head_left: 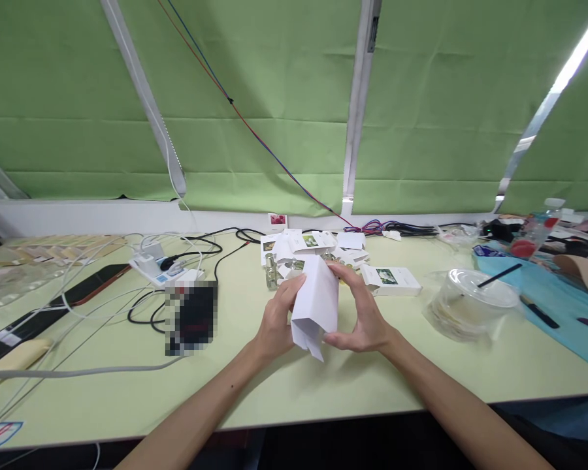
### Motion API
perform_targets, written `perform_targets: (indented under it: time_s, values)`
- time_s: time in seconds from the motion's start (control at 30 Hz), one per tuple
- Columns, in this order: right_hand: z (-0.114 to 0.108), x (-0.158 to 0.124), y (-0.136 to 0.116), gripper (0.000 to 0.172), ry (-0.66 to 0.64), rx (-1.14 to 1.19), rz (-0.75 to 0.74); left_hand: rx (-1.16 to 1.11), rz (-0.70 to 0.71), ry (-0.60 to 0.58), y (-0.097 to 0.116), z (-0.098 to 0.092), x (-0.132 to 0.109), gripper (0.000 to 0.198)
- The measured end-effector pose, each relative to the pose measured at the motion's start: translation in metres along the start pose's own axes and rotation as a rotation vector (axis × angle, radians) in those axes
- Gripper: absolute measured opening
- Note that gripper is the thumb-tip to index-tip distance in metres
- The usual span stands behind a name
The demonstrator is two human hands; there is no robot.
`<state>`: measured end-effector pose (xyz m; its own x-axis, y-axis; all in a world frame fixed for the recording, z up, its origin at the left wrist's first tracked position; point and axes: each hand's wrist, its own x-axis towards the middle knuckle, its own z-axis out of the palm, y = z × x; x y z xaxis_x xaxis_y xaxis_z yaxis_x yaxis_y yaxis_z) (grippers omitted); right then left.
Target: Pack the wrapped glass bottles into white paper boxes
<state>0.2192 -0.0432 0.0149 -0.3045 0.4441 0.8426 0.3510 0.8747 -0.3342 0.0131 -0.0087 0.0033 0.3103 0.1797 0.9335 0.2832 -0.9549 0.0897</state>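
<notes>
Both my hands hold a small white cardboard box (317,301) above the middle of the pale green table (284,385). My left hand (277,321) grips its left side, fingers curled around the edge. My right hand (362,310) wraps its right side, thumb underneath. The box's lower flap hangs open toward me. Just behind it lie several similar white boxes with small pictures (391,279) and a few small glass bottles (271,270).
A clear plastic lidded cup with a black straw (473,300) stands at the right, a blue mat (558,307) beyond it. A white power strip (157,269), cables and a blurred-out black object (191,316) lie at the left. Green blinds close off the back.
</notes>
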Motion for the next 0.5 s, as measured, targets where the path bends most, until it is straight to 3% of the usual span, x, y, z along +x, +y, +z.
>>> perform_targets:
  time_s: [0.23,0.5]
  values:
    - [0.0002,-0.0009,-0.0005,0.091,-0.004,0.021,0.077,-0.036,-0.061,-0.04,0.0043,-0.0006,-0.0019,0.083]
    - [0.0005,-0.002,0.0024,0.086,0.024,0.109,0.137,-0.029,-0.039,-0.064,0.0015,0.0032,0.0018,0.088]
